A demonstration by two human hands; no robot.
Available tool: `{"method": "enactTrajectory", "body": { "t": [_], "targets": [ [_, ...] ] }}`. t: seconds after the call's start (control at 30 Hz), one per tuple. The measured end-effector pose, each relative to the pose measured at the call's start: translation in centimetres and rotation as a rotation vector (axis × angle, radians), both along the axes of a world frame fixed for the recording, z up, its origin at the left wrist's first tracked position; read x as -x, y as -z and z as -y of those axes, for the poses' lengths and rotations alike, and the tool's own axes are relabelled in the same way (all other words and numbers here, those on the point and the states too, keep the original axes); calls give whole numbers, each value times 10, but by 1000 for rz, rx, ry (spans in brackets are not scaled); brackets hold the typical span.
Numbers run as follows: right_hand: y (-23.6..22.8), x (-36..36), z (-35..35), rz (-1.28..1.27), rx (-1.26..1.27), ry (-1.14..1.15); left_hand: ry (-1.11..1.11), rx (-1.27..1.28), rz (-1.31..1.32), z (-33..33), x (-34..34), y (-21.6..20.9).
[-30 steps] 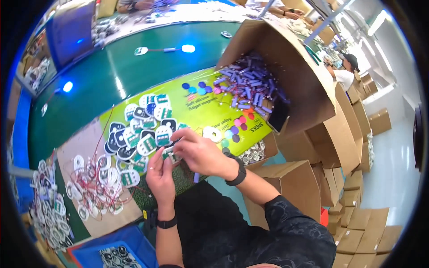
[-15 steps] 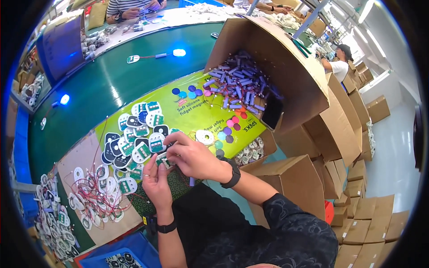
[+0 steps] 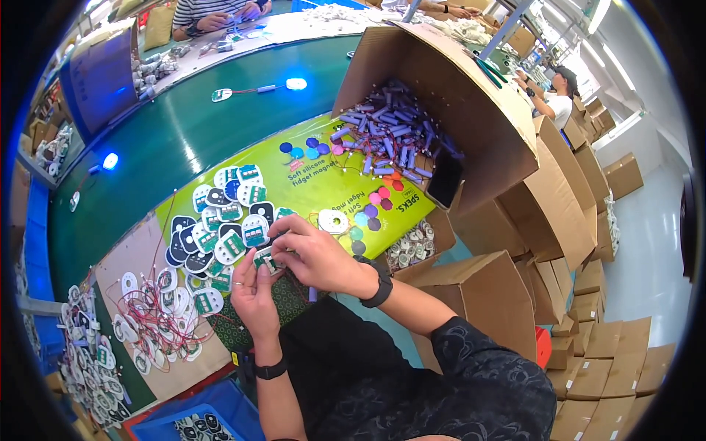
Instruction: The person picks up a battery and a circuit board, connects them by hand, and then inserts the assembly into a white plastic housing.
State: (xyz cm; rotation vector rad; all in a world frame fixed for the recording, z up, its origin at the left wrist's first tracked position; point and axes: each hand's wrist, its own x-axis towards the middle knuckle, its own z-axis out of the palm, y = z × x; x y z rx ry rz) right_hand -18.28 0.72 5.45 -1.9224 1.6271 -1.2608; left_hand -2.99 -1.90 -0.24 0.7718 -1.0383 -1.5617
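Note:
My left hand (image 3: 255,300) grips a small circuit board (image 3: 264,257), green with a white rim, between thumb and fingers. Over that board's right side, my right hand (image 3: 320,257) is pinched closed; whatever its fingertips hold is hidden. Below the right hand shows the end of a purple battery cell (image 3: 312,294). Just beyond my hands lies a pile of white-rimmed green boards (image 3: 229,248) mixed with black oval plates (image 3: 198,262). A white ring-shaped part (image 3: 333,221) rests on the yellow-green printed sheet (image 3: 294,192), right of the pile.
A tipped cardboard box (image 3: 485,140) holds many purple wired cells (image 3: 393,136) and a dark phone-like slab (image 3: 446,178). Red-wired white discs (image 3: 158,316) lie at left. Two lit blue lamps (image 3: 296,84) sit on the green belt (image 3: 176,128). Cartons (image 3: 478,290) stand at right; other people work beyond.
Both hands stay at the board, with only a slight shift of the left hand to the left. The view has tilted a little. At far right, a co-worker's arm has risen.

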Motion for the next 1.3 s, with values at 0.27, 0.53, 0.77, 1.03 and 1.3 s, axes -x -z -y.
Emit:
{"method": "enactTrajectory", "body": {
  "t": [0.27,0.53,0.77,1.03,1.3],
  "targets": [
    [3,-1,-2,10,-64,39,54,-66,231,3,-7,-5],
    [-4,-8,3,-67,-41,32,83,-63,-68,4,-5,1],
    [-2,-7,5,-158,26,18,120,-68,-44,4,-6,-5],
    [-1,-1,9,-10,45,-9,38,-94,-96,5,-6,1],
    [43,111,-27,274,-1,470,61,-63,-48,5,7,-3]
  ]
}}
